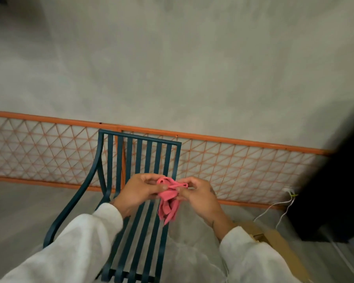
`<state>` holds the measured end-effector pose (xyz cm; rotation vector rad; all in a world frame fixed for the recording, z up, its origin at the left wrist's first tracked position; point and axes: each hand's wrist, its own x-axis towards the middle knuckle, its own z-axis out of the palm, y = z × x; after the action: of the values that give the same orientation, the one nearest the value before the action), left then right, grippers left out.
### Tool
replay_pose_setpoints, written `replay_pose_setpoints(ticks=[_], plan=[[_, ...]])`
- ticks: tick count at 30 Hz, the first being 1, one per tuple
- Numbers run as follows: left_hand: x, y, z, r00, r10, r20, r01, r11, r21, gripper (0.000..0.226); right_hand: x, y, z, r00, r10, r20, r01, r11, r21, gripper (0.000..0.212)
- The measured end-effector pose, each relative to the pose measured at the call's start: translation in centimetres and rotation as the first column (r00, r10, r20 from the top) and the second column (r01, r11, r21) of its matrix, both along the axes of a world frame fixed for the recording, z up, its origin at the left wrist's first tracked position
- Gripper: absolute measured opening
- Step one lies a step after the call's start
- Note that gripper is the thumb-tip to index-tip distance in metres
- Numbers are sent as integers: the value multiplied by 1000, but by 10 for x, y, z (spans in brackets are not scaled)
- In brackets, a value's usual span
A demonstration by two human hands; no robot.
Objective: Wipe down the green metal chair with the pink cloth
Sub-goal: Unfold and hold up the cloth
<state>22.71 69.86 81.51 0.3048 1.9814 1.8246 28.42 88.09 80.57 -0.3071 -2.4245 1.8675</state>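
Observation:
The green metal chair (pixel 139 152) stands in front of me, its slatted back toward the wall and its slatted seat running down to the bottom edge. Above the seat I hold the pink cloth (pixel 169 203), bunched up, with both hands. My left hand (pixel 137 190) pinches its upper left part. Its upper right part is gripped by my right hand (pixel 200 196). The cloth's lower folds hang free between them, apart from the seat slats. Both arms wear white sleeves.
An orange lattice panel (pixel 233 160) runs along the foot of the grey wall behind the chair. White cables (pixel 274 207) lie on the floor at right. A dark object (pixel 339 190) fills the right side, with a brown cardboard piece (pixel 274 237) below it.

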Motion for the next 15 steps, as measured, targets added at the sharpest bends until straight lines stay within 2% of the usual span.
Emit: replay_pose_setpoints(ticks=[2, 4, 7, 9, 12, 15], plan=[[-7, 0, 14, 997, -59, -45, 57, 997, -53, 27, -7, 7, 16, 1000, -19, -18, 20, 999, 25, 13], [-16, -1, 29, 985, -100, -140, 75, 982, -172, 27, -16, 16, 36, 998, -27, -61, 33, 995, 94, 15], [-34, -5, 53, 940, -150, -305, 39, 939, -342, 13, -28, 31, 68, 991, -20, -134, 38, 990, 136, 14], [-41, -8, 72, 911, -181, -370, 35, 930, -367, 5, -32, 39, 87, 987, 31, -156, -7, 989, 151, 9], [-46, -8, 95, 925, -146, -351, 69, 973, -222, 17, -35, 47, 110, 978, 66, -199, -48, 994, 99, 5], [-51, -7, 108, 975, -104, -197, 109, 994, 17, 29, -38, 52, 126, 966, 36, -257, -47, 998, -40, 11]])
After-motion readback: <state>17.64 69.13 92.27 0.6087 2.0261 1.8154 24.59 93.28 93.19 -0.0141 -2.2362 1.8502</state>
